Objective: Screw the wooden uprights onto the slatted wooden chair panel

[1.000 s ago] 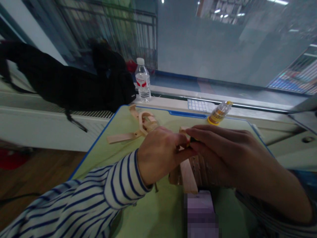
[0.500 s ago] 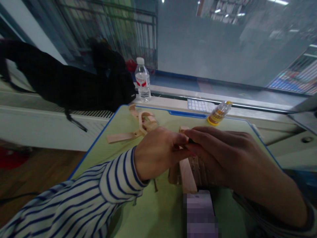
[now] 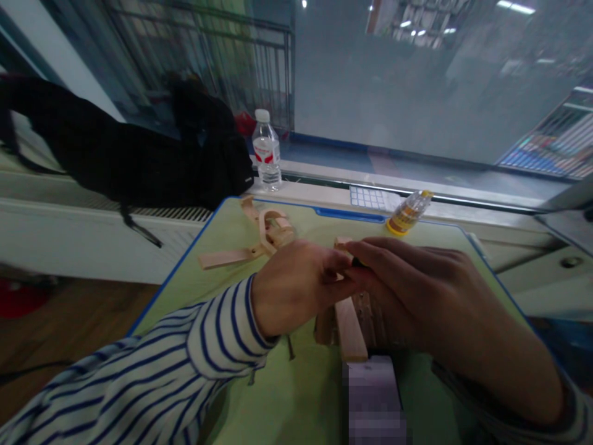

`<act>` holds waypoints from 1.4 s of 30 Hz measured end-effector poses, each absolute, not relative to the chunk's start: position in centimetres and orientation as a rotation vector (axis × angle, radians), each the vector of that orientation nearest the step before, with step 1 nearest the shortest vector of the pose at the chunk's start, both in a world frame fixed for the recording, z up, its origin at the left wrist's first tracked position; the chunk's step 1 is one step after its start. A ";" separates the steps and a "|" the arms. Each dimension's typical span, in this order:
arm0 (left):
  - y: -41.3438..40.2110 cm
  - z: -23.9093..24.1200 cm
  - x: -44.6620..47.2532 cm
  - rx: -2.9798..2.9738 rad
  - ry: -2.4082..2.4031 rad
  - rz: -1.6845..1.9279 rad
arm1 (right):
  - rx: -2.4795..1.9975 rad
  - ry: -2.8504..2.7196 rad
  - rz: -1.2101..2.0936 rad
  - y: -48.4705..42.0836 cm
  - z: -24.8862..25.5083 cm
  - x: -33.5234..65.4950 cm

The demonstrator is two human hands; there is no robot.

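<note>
My left hand (image 3: 296, 284), in a striped sleeve, and my right hand (image 3: 417, 290) meet over a light wooden assembly (image 3: 349, 330) standing on the green table (image 3: 194, 278). Fingers of both hands are pinched together at its top, around a small dark part (image 3: 357, 262) that I cannot make out. My right hand covers most of the assembly; a wooden bar shows below the hands.
More wooden pieces (image 3: 259, 238) lie at the table's far left. A small yellow-capped bottle (image 3: 408, 213) lies at the far edge. A water bottle (image 3: 267, 151) and a black bag (image 3: 139, 154) rest on the sill. A blurred block (image 3: 373, 395) sits near me.
Both hands have stayed pinched on the assembly. My left arm has slid slightly left and forward; nothing was let go.
</note>
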State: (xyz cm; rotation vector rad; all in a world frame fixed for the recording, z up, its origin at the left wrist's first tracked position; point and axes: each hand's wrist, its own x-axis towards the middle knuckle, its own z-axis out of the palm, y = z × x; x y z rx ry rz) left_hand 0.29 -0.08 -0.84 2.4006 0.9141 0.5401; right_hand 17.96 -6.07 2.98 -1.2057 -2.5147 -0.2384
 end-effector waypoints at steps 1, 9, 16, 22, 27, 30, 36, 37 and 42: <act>-0.3 -0.7 0.4 2.435 0.965 0.556 | -1.205 -2.514 -0.239 -6.0 3.0 18.0; -1.0 -0.5 0.7 2.569 1.152 0.627 | -1.199 -2.485 -0.198 -5.4 2.8 18.0; -1.0 -1.0 0.7 2.468 1.094 0.724 | -1.134 -2.481 0.050 -5.4 3.1 18.6; -0.9 -0.9 0.3 2.315 1.047 0.628 | -1.053 -2.469 0.058 -5.3 2.8 18.5; -0.8 -1.0 0.0 2.276 0.985 0.592 | -1.040 -2.476 -0.010 -5.1 2.7 18.3; -0.7 -1.3 0.2 2.287 0.941 0.624 | -1.057 -2.474 -0.017 -5.0 2.7 18.4; -0.5 -3.1 0.7 2.323 0.942 0.808 | -1.028 -2.477 -0.029 -4.6 2.5 18.9; -0.5 -3.3 0.8 2.313 0.946 0.836 | -1.038 -2.474 -0.031 -4.5 2.5 18.9; -0.2 -3.6 0.8 2.316 0.966 0.850 | -1.065 -2.465 -0.019 -4.4 2.5 18.8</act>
